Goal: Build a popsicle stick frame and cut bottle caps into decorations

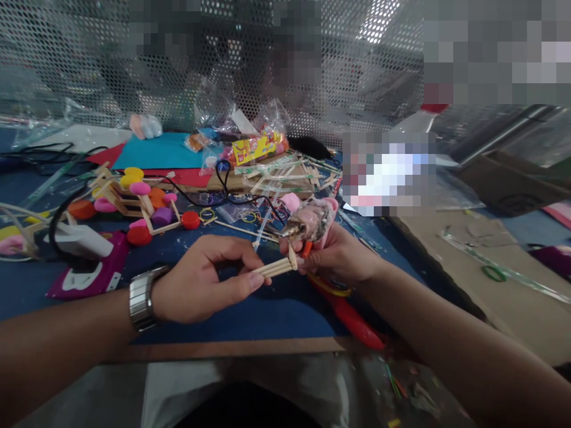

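Note:
Over the front of the blue table, my left hand (209, 279) pinches a small bundle of wooden craft sticks (279, 268) between thumb and fingers. A short stick stands up at the bundle's right end. My right hand (341, 255) is wrapped round a pink hot glue gun (314, 221), its grip mostly hidden by the palm. The gun's stained metal nozzle (292, 229) points left, just above the short stick; I cannot tell whether they touch. Beneath my right hand lies a red-handled tool (357, 324), partly covered.
Left are stick models with colourful round pieces (156, 199) and a purple power strip (96, 264) with a white plug. Behind lie loose sticks (285, 175), a yellow-labelled packet (259, 147), blue paper (158, 151) and a black cable (223, 175). Cardboard (446, 255) covers the right side.

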Demonstrator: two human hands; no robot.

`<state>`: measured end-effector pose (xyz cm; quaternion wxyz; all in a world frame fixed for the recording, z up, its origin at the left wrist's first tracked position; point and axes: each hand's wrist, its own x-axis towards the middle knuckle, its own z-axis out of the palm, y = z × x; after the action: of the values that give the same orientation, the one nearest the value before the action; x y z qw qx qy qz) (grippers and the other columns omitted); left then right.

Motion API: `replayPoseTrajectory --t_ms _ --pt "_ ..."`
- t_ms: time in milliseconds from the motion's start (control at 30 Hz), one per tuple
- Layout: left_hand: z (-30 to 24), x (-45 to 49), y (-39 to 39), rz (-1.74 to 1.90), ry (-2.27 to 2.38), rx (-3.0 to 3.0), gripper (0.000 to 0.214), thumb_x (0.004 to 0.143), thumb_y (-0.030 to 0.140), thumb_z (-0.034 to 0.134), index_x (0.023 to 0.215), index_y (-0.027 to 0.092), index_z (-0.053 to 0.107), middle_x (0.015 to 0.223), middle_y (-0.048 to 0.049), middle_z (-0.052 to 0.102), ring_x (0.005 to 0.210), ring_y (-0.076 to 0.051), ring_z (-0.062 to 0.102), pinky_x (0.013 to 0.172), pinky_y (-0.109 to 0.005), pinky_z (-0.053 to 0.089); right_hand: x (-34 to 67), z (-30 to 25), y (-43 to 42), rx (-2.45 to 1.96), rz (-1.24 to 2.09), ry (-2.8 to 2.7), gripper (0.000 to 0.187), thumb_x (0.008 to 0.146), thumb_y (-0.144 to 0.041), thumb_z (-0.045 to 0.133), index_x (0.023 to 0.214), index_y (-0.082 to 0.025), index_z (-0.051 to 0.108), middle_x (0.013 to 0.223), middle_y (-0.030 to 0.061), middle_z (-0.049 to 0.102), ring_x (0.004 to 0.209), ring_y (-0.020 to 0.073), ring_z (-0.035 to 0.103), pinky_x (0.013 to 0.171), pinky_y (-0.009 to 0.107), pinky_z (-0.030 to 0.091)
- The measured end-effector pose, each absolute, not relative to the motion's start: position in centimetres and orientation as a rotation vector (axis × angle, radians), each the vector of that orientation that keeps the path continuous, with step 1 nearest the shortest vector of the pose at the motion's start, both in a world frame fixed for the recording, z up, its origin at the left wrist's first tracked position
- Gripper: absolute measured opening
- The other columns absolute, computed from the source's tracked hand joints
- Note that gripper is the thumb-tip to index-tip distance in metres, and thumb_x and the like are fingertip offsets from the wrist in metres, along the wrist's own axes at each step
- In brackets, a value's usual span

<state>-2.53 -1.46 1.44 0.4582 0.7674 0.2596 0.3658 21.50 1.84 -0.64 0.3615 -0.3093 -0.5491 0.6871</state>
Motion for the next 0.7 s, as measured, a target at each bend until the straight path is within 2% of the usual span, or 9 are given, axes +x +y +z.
replayPoseTrajectory --t_ms 367,700 --pt "1.66 -2.5 -1.53 0.896 0.629 1.908 0.016 0.09 0.015 0.064 0.077 0.014 0.073 0.073 -0.0056 0.075 0.062 -0.013 0.062 0.061 -0.024 0.049 21.62 -1.0 2.07 -0.723 1.79 -1.415 0.034 0.058 -0.023 0.1 0.073 -0.015 0.07 0.073 0.0011 0.072 0.05 0.0076 0.061 0.043 0.016 0.045" --pt "1.16 -2.58 -1.52 0.925 0.645 1.812 0.016 0.091 0.021 0.068 0.077 0.015 0.072 0.072 -0.0049 0.074 0.062 -0.013 0.062 0.06 -0.023 0.05 21.83 -1.0 2.13 -0.768 1.774 -1.486 0.039 0.059 -0.029 0.1 0.071 -0.016 0.066 0.064 -0.0026 0.066 0.047 0.0073 0.056 0.044 0.019 0.047"
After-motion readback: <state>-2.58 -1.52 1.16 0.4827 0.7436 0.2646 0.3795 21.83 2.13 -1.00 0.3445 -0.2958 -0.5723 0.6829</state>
